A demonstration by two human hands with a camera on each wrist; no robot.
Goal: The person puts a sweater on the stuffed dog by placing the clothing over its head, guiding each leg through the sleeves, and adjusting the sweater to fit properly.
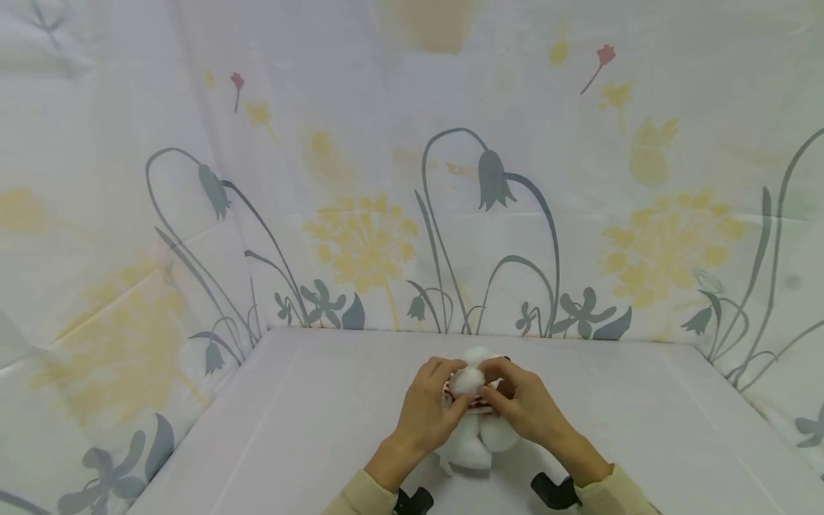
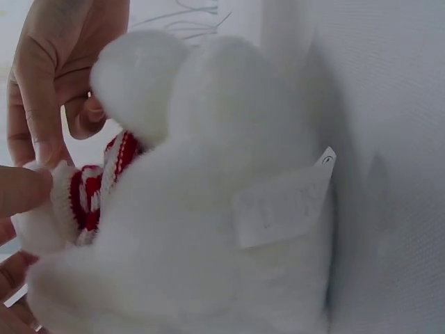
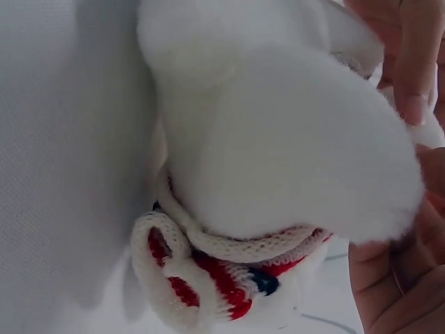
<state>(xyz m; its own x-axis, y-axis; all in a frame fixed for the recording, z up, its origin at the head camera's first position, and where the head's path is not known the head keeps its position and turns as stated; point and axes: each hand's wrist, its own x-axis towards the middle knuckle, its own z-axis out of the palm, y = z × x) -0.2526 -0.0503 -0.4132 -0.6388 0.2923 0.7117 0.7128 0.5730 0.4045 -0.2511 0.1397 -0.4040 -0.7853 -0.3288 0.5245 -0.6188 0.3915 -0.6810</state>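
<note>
Midway between table edges (image 1: 204, 423), plush toy (image 1: 465, 450)

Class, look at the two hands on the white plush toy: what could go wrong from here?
The red-and-white knitted garment might stretch if the left hand or right hand tugs hard beside it. The fluffy white plush toy could slip on the flat white table. Its thin white tag sticks out and may snag.

White plush toy (image 1: 466, 450) in red, white and navy knitted sweater (image 3: 229, 285); soft, rounded limbs; white label (image 2: 285, 209) sticking out; rests on white tabletop (image 1: 290, 415).
</note>
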